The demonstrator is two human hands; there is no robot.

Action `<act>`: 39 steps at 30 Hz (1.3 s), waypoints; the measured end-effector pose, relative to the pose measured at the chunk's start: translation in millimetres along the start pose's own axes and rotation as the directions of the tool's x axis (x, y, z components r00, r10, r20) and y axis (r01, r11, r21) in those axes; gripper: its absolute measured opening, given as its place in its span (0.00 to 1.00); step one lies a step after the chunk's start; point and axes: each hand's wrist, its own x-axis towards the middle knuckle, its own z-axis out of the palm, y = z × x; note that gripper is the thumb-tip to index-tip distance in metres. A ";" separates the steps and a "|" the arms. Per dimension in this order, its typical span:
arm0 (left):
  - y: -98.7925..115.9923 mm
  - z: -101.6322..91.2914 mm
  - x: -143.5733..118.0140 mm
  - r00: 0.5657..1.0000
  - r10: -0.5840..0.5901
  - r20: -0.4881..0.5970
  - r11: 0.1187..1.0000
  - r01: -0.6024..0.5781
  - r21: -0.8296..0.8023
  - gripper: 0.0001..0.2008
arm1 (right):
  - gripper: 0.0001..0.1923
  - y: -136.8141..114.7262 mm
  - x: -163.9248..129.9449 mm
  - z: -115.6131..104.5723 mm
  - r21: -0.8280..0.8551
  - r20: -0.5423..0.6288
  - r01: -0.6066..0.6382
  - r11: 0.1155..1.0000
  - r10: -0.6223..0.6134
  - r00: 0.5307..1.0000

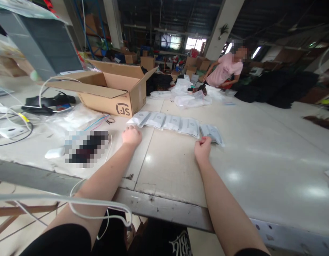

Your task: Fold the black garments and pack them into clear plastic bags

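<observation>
Several flat packets in clear plastic with grey-white contents lie in a slanting row across the pale table (pixel 169 160). My right hand (pixel 203 148) is closed at the near edge of the rightmost packet (pixel 212 133), its thumb and fingers pinched on that edge. This packet sits slightly apart from its neighbour (pixel 190 127). My left hand (pixel 131 136) rests on the table with curled fingers, just in front of the leftmost packet (pixel 139 118). Nothing shows in the left hand, though its fingertips are turned down out of sight.
An open cardboard box (pixel 105 101) stands behind the row's left end. Left of me lie clear plastic bags (pixel 73 119), a white case (pixel 54 153), and cables (pixel 15 122). Dark stacks (pixel 276 89) sit far right. Across the table stands a person (pixel 225 71) near white bags (pixel 191 97).
</observation>
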 end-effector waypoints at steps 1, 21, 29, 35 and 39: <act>-1.5 1.2 -0.5 1.000 0.029 -0.011 1.000 -0.029 -0.009 0.17 | 0.17 -6.4 -8.0 1.7 -0.003 0.055 0.013 1.000 -0.012 0.998; -6.8 2.4 -2.5 0.968 0.249 0.002 0.966 -0.248 -0.075 0.19 | 0.09 -62.0 -61.0 -2.9 -0.347 0.657 0.439 0.829 -0.119 0.745; -10.9 8.8 3.3 0.925 0.359 -0.128 0.929 -0.367 -0.045 0.21 | 0.07 -62.0 -64.2 9.6 -0.485 0.626 0.498 0.719 -0.113 0.772; -9.9 10.0 6.9 0.934 0.335 -0.123 0.928 -0.349 -0.131 0.22 | 0.09 -69.6 -64.0 10.0 -0.529 0.625 0.502 0.684 -0.087 0.776; -11.6 -6.5 -2.4 0.924 0.269 -0.271 0.918 -0.331 -0.218 0.20 | 0.10 -73.0 -65.4 6.6 -0.530 0.615 0.490 0.692 -0.085 0.784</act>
